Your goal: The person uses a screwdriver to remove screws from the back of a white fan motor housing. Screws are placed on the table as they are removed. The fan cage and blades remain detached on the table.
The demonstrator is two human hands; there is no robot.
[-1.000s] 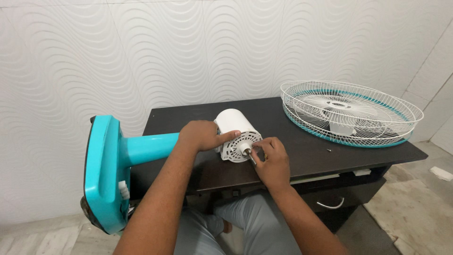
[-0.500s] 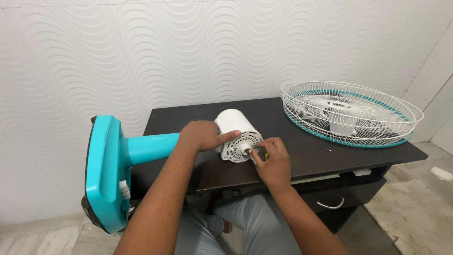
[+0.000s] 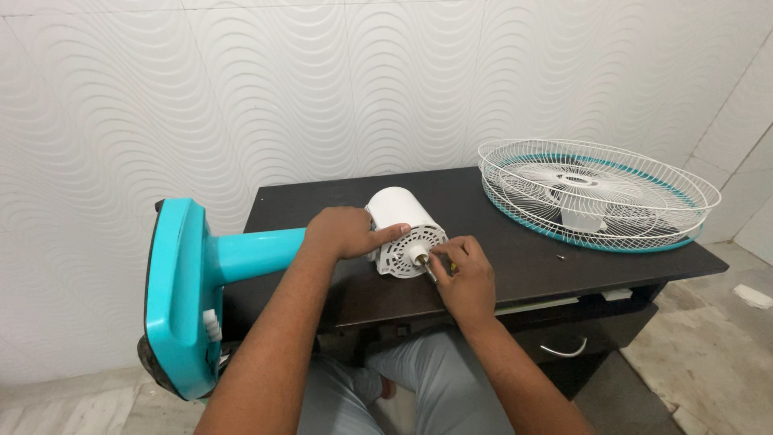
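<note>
Open counter between motor and fan grille
Bare dark counter lies between the white motor housing and the fan grille, which blocks the right end

Qty: 1 white fan motor w/ 1 teal stand; 1 wire fan guard at 2 o'clock; 1 dark table; 2 hands: left hand, right hand.
</note>
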